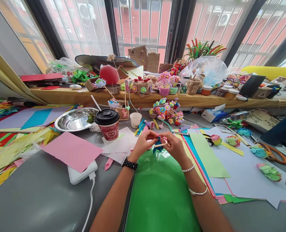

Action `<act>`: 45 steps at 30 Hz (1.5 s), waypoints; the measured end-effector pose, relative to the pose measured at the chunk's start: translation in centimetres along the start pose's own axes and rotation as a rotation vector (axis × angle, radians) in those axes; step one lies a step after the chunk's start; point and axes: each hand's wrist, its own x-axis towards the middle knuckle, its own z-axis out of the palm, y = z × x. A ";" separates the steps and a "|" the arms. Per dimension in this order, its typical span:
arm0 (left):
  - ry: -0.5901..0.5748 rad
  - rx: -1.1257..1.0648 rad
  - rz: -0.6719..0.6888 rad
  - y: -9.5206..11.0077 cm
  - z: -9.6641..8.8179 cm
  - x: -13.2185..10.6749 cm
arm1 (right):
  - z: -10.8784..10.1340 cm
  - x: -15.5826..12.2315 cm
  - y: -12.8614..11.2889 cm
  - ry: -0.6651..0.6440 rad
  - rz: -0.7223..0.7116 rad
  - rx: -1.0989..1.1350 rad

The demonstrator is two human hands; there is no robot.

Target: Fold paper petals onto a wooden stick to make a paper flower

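My left hand [145, 144] pinches a small folded piece of blue paper [158, 145] above a shiny green surface [163, 190]. From the other side, my right hand [175, 145] closes on a thin wooden stick [161, 145] that lies across the blue paper. A bit of pink shows by the right fingertips; whether it belongs to the blue piece I cannot tell. On the white sheets [241, 183] to the right sit several crumpled paper flower heads, one of them green and pink [269, 172].
A lidded paper cup [107, 125] with a straw stands left of my hands, near a metal bowl [68, 120]. Pink paper [72, 150] covers part of a white power bank [81, 172] with a cable. Orange-handled scissors [275, 154] lie right. Crafts crowd the window ledge [89, 96].
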 end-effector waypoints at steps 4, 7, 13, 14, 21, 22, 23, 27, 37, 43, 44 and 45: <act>0.013 0.000 -0.005 -0.1 0.0 0.1 | 0.0 0.0 0.0 -0.013 -0.014 -0.015; 0.019 -0.003 -0.005 -0.3 0.0 0.1 | 0.0 0.0 0.0 -0.024 -0.018 -0.030; 0.021 0.004 -0.016 -0.4 0.2 0.1 | 0.0 0.1 -0.1 -0.034 -0.020 -0.043; 0.021 0.009 -0.022 -0.3 0.3 0.1 | 0.0 0.2 -0.1 -0.034 -0.020 -0.044; 0.031 0.048 -0.033 0.0 0.5 0.0 | 0.2 0.2 0.1 -0.013 -0.008 -0.057; 0.031 0.055 -0.033 0.0 0.5 0.0 | 0.2 0.1 0.1 -0.011 -0.006 -0.060; 0.030 0.062 -0.034 0.0 0.5 0.0 | 0.2 0.1 0.1 -0.010 -0.004 -0.062; 0.025 0.080 -0.036 0.0 0.5 0.0 | 0.2 0.0 0.3 -0.014 -0.002 -0.061; 0.016 0.095 -0.064 0.1 0.5 0.0 | 0.2 0.1 -0.2 0.014 0.016 -0.113; 0.012 0.081 -0.073 -0.3 0.4 0.1 | 0.6 0.1 -0.4 0.060 0.040 -0.132; 0.014 0.080 -0.074 -0.4 0.4 0.1 | 0.6 0.1 -0.3 0.075 0.051 -0.133; 0.015 0.078 -0.075 -0.4 0.4 0.1 | 0.7 0.1 -0.2 0.092 0.063 -0.135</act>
